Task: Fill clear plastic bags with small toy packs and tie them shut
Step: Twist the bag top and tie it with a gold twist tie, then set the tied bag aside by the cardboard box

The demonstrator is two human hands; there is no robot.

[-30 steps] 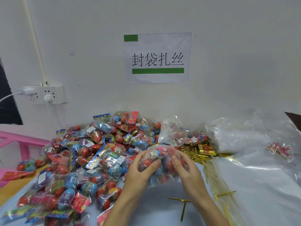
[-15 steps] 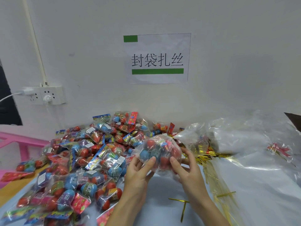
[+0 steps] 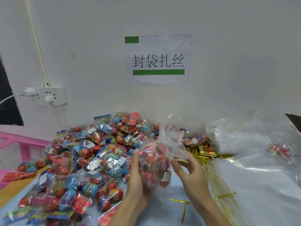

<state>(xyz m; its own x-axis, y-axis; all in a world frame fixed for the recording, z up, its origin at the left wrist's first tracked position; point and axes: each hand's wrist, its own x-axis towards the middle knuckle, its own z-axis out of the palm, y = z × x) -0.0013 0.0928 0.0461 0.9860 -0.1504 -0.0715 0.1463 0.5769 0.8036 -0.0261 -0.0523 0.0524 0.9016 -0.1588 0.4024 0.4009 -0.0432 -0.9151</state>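
clear plastic bag [image 3: 154, 167] — in the head view, the only view, it is held upright just above the table [image 3: 162, 212], between the two hands in front of the big heap of toy packs [image 3: 84, 160]. it is already stuffed with red and blue packs, and its neck is gathered above them with the loose top fanning out, so by my judgement filling is done for this bag and tying is what remains. no tie shows round the neck. the left hand [image 3: 136, 181] cups the bag's side and underside, fingers laid straight up against the film. the right hand [image 3: 190, 173] is just beside the bag, fingers spread and loosely bent — whether its thumb touches the film i cannot tell. gold twist ties [image 3: 203, 152] lie heaped to the right, with two loose ties [image 3: 182, 204] near the right wrist. a sheet of plastic [image 3: 252, 160] covers the table's right end.
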